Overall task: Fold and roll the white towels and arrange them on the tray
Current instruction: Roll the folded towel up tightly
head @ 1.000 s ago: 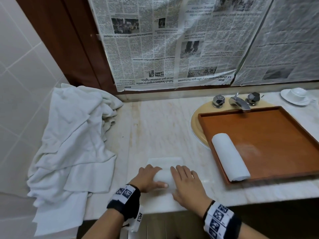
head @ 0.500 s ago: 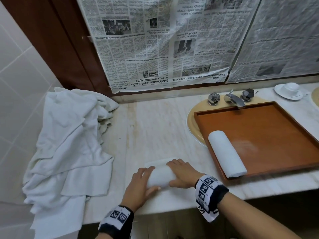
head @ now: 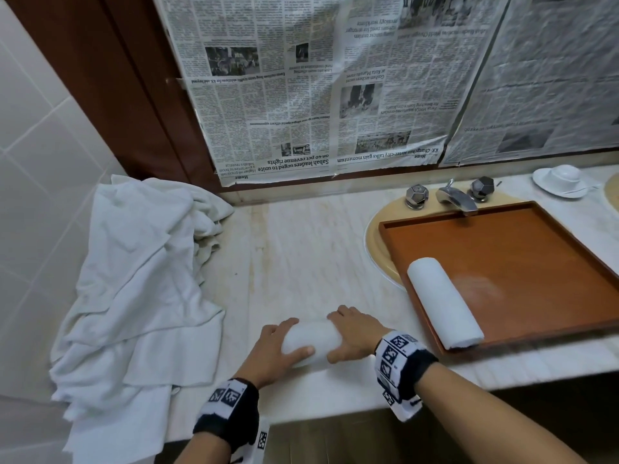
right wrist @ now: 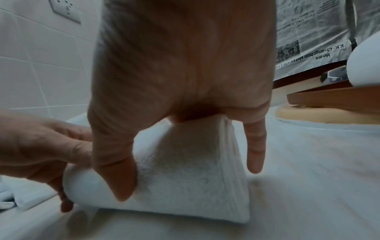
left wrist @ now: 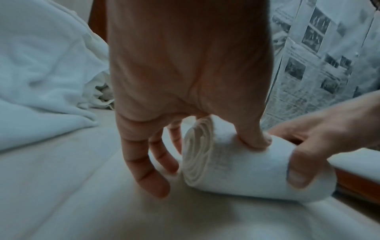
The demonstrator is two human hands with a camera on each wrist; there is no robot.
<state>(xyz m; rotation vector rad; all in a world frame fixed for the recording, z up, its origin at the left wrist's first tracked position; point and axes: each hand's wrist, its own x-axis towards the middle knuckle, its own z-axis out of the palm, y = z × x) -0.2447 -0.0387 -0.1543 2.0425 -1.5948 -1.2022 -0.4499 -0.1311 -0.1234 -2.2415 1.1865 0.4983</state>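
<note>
From the head view, the flat strip of towel that lay ahead of the hands a second ago is gone: the towel roll (head: 311,341) is now wound up completely and lies on the tabletop (head: 301,262) near its front edge. The left hand (head: 273,351) curls round its left end and the right hand (head: 351,336) round its right end. I judge the rolling of this one finished, so carrying it to the tray comes next. The wooden tray (head: 502,249) sits over the sink and holds one finished roll (head: 443,303) along its left rim; the rest of its floor is bare. A heap of loose towels (head: 134,279) lies at the left, so more rolling remains.

From the left wrist, the left hand (left wrist: 185,97) presses its thumb into the top of the towel roll (left wrist: 236,170), its other fingers reaching down past the spiral end. The right hand (left wrist: 318,142) grips the far end.

From the right wrist, the right hand (right wrist: 180,97) wraps over the towel roll (right wrist: 185,178), thumb pressed on the near side, while the left hand (right wrist: 41,146) holds the other end. The tray (right wrist: 329,97) edge shows just beyond.
</note>
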